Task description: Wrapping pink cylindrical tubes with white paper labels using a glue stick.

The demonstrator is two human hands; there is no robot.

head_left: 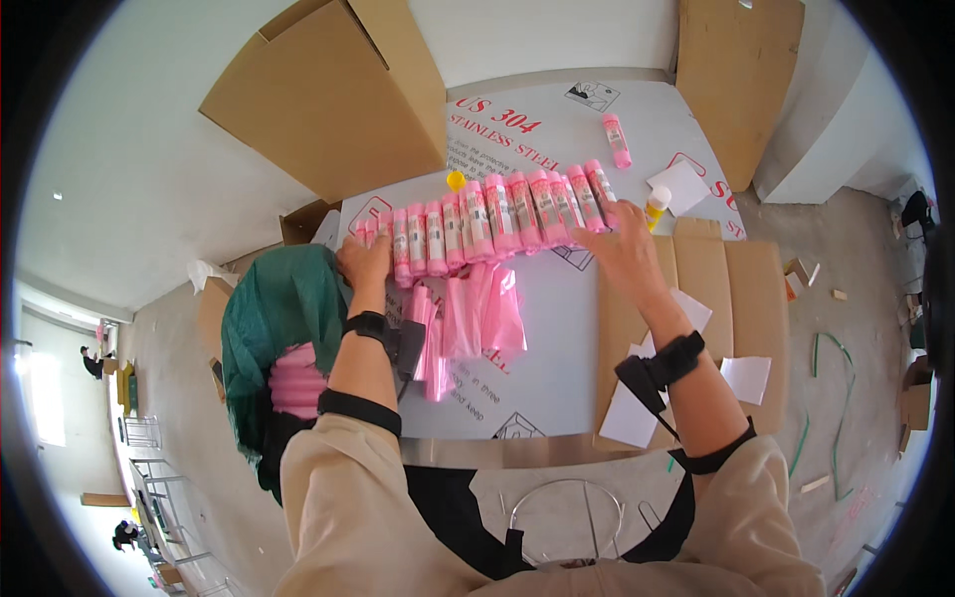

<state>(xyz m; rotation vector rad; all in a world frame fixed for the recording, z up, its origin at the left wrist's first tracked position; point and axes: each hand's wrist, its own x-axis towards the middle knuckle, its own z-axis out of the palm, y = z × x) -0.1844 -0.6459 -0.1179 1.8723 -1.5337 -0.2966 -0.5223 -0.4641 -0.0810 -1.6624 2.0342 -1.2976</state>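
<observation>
So I'm watching this one remotely, and both bare hands are bracketing a long row of pink plastic rolls with printed silver-and-pink labels (502,219). The row runs left to right across the middle of a table covered in grey printed film (552,378). The left hand (365,261) is at the left end, over the last few rolls. I honestly can't tell from here if it's gripping any or just resting on them. The right hand (625,249) is at the right end, thumb and fingers spread around the corner of the row, not clenched on anything.

On the near side of the row I've got some loose flat pink plastic pieces (463,323). One stray pink roll (617,141) sits far right, and a white bottle with a yellow top (657,207) stands just beyond the right hand. A round yellow cap (456,181) is just beyond the row. Near left there's a green woven sack (279,289), and near right some flattened brown cardboard (751,308) with white papers (629,413) scattered on it.
</observation>
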